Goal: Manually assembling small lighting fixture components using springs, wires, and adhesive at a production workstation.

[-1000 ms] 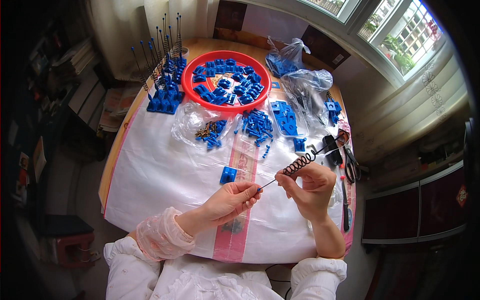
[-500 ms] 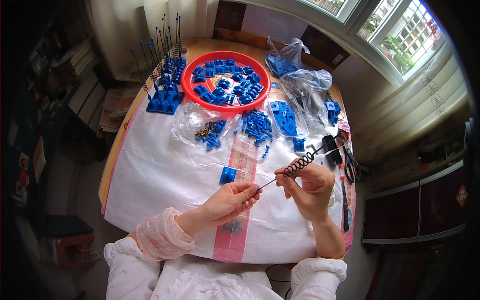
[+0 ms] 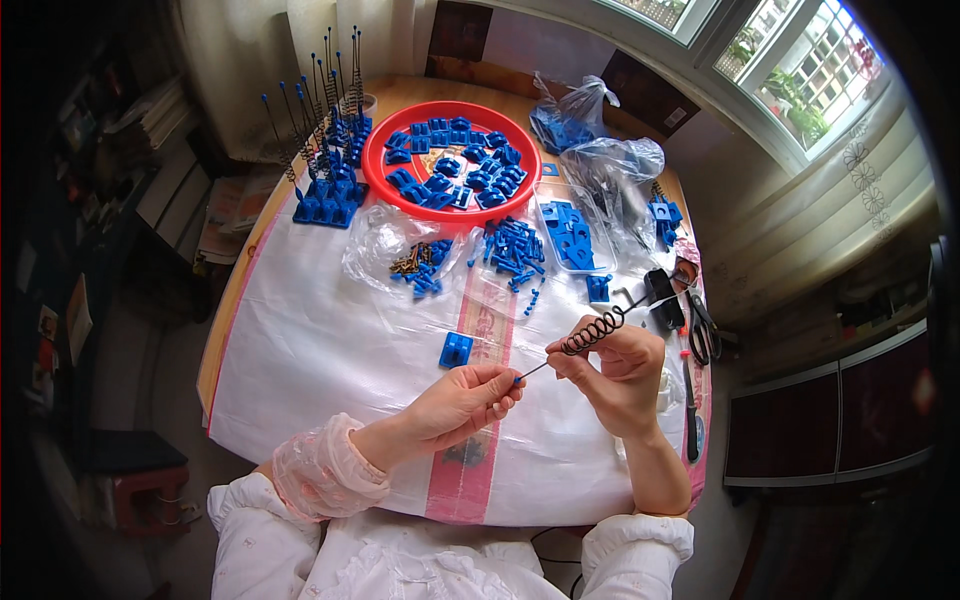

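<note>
head view, spring (image 3: pixel 595 331), right hand (image 3: pixel 618 378) moved leftward

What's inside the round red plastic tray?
The round red plastic tray holds many small blue plastic pieces. Its pale patterned base shows between them; whatever lies directly beneath the pieces is covered.

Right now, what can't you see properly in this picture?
Head view: how far the spring rod reaches into the left hand, which covers it.
Head view: exact shapes inside the clear bag, blurred by its crumpled plastic.
Head view: how many gold screws; too small and heaped.
</note>
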### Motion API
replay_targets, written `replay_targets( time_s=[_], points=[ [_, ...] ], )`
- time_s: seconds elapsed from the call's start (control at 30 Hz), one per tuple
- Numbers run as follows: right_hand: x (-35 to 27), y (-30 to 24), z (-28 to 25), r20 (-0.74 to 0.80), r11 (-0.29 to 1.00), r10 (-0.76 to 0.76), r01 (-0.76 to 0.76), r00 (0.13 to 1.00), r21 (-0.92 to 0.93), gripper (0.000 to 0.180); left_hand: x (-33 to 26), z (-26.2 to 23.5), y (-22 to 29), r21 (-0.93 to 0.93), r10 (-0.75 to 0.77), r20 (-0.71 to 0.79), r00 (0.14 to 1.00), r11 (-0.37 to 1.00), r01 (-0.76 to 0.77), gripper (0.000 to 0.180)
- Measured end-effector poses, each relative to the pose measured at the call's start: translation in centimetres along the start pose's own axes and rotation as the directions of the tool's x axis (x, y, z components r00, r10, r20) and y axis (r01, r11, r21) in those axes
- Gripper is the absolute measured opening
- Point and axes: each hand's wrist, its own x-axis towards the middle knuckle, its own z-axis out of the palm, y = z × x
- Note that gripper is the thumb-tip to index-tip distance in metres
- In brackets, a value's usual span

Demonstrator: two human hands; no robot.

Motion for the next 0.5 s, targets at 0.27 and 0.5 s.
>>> replay_targets(
  time_s=[0.27,0.5],
  points=[
    [0.18,-0.28,-0.07,0.038,0.997,-0.032,0.034,0.999,-0.064,0.012,0.03,-0.14,-0.06,0.009,0.000,0.008,1.000,1.000,0.000,0.022],
    [-0.01,-0.19,-0.13,0.049,0.997,-0.022,0.025,0.999,-0.078,0.015,-0.04,-0.02,0.08,0.003,-0.002,0.017,1.000,1.000,0.002,0.023]
  ],
)
